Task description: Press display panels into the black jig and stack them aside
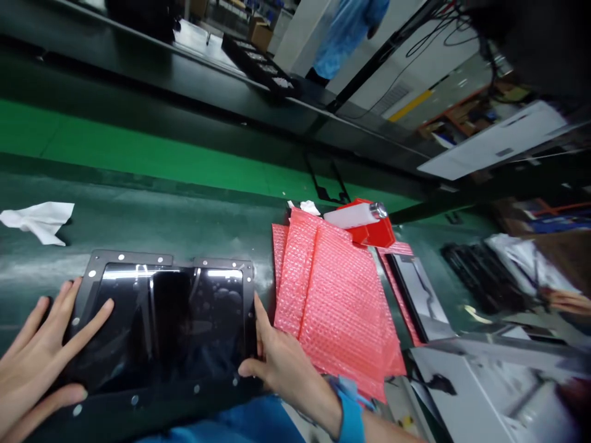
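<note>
A black flat screen panel in a dark frame with round silvery dots lies before me, its glossy face up and reflecting lights. My left hand rests on its left side with fingers spread; the index finger and thumb reach over the frame. At the right edge, my right hand grips the panel, thumb on the front and fingers along the side. A blue band circles my right wrist. Right of that hand lies a stack of pink bubble-wrap bags. The panel's underside is hidden.
A white bottle with a metallic cap lies on a red piece behind the bags. Crumpled white tissue sits at left. Another framed panel is at right. Beyond the bench stands a person in blue; another person's hand shows far right.
</note>
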`<action>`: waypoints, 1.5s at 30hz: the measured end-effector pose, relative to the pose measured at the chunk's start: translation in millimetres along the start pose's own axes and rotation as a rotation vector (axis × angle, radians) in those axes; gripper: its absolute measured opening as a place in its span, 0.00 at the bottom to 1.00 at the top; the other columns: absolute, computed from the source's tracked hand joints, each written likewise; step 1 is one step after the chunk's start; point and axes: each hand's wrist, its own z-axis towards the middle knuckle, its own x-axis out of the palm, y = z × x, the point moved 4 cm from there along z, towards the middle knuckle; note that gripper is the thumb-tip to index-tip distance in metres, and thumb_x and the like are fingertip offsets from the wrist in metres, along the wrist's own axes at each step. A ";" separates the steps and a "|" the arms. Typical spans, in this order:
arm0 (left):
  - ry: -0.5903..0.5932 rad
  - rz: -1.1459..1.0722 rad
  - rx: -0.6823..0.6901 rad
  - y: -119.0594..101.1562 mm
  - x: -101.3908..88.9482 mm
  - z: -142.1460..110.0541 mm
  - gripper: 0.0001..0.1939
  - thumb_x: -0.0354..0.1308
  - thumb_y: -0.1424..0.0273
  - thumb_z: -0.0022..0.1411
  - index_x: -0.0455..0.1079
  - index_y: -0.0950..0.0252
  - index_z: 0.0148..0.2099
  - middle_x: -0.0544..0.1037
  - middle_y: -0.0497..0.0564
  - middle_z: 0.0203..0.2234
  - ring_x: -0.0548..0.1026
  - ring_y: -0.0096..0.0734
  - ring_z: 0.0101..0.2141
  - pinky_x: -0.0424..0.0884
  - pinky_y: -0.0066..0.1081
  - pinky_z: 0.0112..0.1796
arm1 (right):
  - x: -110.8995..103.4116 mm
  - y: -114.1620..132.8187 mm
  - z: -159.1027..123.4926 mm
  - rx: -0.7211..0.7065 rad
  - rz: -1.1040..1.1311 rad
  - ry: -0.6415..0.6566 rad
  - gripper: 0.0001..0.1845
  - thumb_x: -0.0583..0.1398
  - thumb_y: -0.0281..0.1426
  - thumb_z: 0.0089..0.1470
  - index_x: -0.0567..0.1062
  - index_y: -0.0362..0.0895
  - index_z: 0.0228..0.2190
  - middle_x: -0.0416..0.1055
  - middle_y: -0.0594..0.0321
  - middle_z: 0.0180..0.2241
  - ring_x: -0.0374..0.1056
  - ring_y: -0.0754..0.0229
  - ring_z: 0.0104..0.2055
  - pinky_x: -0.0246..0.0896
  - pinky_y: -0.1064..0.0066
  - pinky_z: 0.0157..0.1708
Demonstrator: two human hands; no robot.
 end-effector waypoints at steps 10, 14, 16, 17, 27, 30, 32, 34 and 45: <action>0.025 0.063 -0.023 -18.6 0.6 2.1 0.38 0.52 0.56 0.62 0.45 0.44 0.72 0.39 0.45 0.72 0.46 0.64 0.68 0.49 0.66 0.62 | 18.6 -8.8 -17.5 -0.133 0.074 -0.248 0.49 0.61 0.42 0.60 0.38 0.45 0.69 0.69 0.65 0.30 0.70 0.53 0.30 0.64 0.64 0.30; -0.019 0.186 -0.020 -31.4 0.0 -1.0 0.41 0.52 0.55 0.65 0.39 0.57 0.74 0.40 0.58 0.72 0.45 0.60 0.69 0.47 0.62 0.63 | -12.6 21.8 -5.7 -0.302 -0.180 -0.447 0.36 0.52 0.44 0.67 0.48 0.44 0.68 0.71 0.57 0.33 0.71 0.49 0.35 0.67 0.58 0.36; -0.040 0.230 -0.028 -36.7 -1.4 -3.0 0.42 0.51 0.55 0.67 0.35 0.61 0.74 0.42 0.62 0.71 0.45 0.58 0.69 0.45 0.62 0.63 | -26.9 51.6 8.0 -0.461 -0.249 -0.579 0.30 0.49 0.41 0.68 0.54 0.44 0.66 0.72 0.52 0.41 0.69 0.47 0.45 0.66 0.54 0.45; -0.051 0.255 -0.028 -38.6 -2.3 -3.9 0.42 0.50 0.55 0.67 0.34 0.62 0.74 0.44 0.63 0.71 0.45 0.58 0.69 0.44 0.62 0.63 | -29.6 67.7 16.4 -0.560 -0.246 -0.595 0.28 0.49 0.38 0.69 0.56 0.45 0.65 0.71 0.51 0.46 0.67 0.47 0.50 0.64 0.54 0.50; -0.143 0.354 -0.052 -44.1 -7.3 -7.4 0.41 0.50 0.57 0.68 0.36 0.66 0.74 0.54 0.65 0.68 0.44 0.59 0.69 0.38 0.66 0.63 | -11.0 122.7 62.6 -0.870 -0.144 -0.534 0.23 0.47 0.22 0.62 0.67 0.44 0.56 0.70 0.52 0.46 0.64 0.49 0.52 0.61 0.53 0.51; -0.136 0.290 -0.077 -44.7 -8.5 -6.6 0.40 0.51 0.59 0.69 0.36 0.65 0.74 0.51 0.63 0.69 0.41 0.58 0.69 0.38 0.66 0.63 | -21.8 120.3 67.3 -0.866 0.084 -0.439 0.22 0.52 0.22 0.58 0.68 0.45 0.54 0.70 0.56 0.44 0.64 0.52 0.51 0.60 0.55 0.52; -0.131 0.186 -0.105 -43.6 -7.4 -8.0 0.37 0.50 0.61 0.69 0.39 0.62 0.73 0.46 0.61 0.70 0.38 0.57 0.69 0.40 0.65 0.63 | -31.4 122.7 68.4 -0.845 0.191 -0.335 0.23 0.54 0.24 0.56 0.67 0.46 0.53 0.70 0.59 0.43 0.65 0.54 0.49 0.61 0.56 0.52; -0.170 0.014 -0.122 -43.7 -5.7 -11.2 0.32 0.50 0.63 0.70 0.45 0.56 0.72 0.45 0.57 0.71 0.35 0.54 0.70 0.41 0.63 0.64 | -42.3 127.3 64.1 -0.823 0.235 -0.245 0.23 0.55 0.25 0.56 0.67 0.47 0.54 0.70 0.61 0.42 0.67 0.57 0.44 0.63 0.59 0.49; -0.512 -1.100 -0.278 -48.5 -46.6 111.4 0.13 0.62 0.59 0.62 0.72 0.62 0.43 0.76 0.49 0.38 0.73 0.34 0.42 0.69 0.29 0.45 | -110.0 137.4 -24.0 -0.940 0.152 -0.916 0.15 0.56 0.35 0.64 0.70 0.53 0.52 0.63 0.56 0.58 0.59 0.47 0.61 0.57 0.48 0.59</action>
